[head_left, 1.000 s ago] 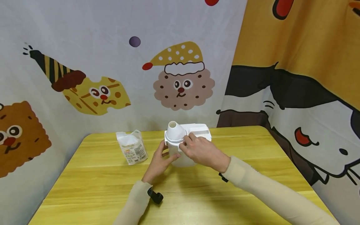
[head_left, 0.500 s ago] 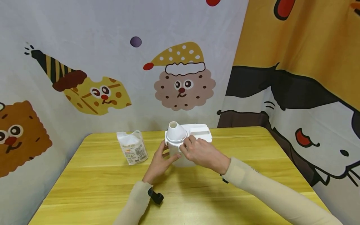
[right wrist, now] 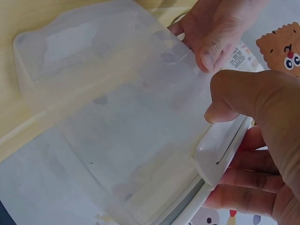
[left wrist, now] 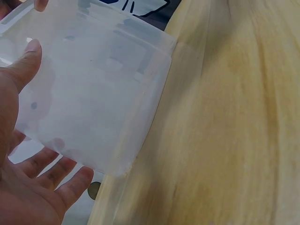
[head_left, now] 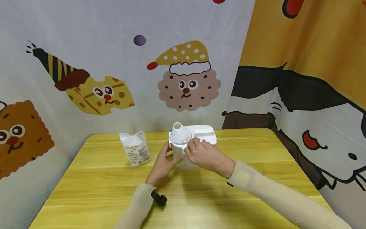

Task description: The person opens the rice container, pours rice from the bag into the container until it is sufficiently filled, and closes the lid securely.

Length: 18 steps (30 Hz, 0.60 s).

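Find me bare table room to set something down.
The yellow wood-grain table is bare left of the white printed pouch and, beyond the beige right sleeve, right of the boxy translucent plastic container. Between pouch and container, the left hand crowds it.

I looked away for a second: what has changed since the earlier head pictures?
Nothing has visibly moved or been let go; the head view merely shifts slightly. The left hand still holds the translucent container, the right hand still grips the edge of its white lid, and the white packet remains to the left.
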Tool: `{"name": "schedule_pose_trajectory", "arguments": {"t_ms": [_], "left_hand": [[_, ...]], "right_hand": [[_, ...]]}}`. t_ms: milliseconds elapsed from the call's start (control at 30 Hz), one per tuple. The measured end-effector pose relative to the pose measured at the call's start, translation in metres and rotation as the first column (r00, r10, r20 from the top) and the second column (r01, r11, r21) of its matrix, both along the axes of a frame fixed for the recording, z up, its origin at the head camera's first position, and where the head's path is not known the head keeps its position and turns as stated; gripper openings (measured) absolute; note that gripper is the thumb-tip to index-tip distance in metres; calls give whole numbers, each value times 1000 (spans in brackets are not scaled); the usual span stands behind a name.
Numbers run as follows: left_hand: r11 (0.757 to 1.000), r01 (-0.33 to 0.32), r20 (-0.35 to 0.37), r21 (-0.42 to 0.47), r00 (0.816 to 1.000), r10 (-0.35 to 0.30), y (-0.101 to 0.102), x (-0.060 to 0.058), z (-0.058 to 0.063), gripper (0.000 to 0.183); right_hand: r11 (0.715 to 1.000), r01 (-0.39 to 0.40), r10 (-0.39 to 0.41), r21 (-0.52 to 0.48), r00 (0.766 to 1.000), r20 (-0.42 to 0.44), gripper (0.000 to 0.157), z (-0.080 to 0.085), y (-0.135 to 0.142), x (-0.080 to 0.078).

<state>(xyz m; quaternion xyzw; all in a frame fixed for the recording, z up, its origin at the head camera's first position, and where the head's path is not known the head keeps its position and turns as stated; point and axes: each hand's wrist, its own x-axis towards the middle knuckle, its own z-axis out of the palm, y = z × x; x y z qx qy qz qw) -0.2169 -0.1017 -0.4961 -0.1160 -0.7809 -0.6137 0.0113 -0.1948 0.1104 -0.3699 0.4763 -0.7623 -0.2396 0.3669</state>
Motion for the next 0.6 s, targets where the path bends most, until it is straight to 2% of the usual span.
{"name": "schedule_pose_trajectory", "arguments": {"t_ms": [233,333,600], "left_hand": [[1000,23,-19,-17,1000,-23,1,0,2,82],[999,22,-15,-23,1000,-23,1,0,2,82],[1000,13,-17,-22,1000,-13,-2,1,2,81]], "right_hand": [[1000,16,-16,11,1000,22,9,0,3,2],[1000,-19,20,-21,998,52,9,2,5,2],[991,-85,102,-106,979,173,20,10,10,-5]]}}
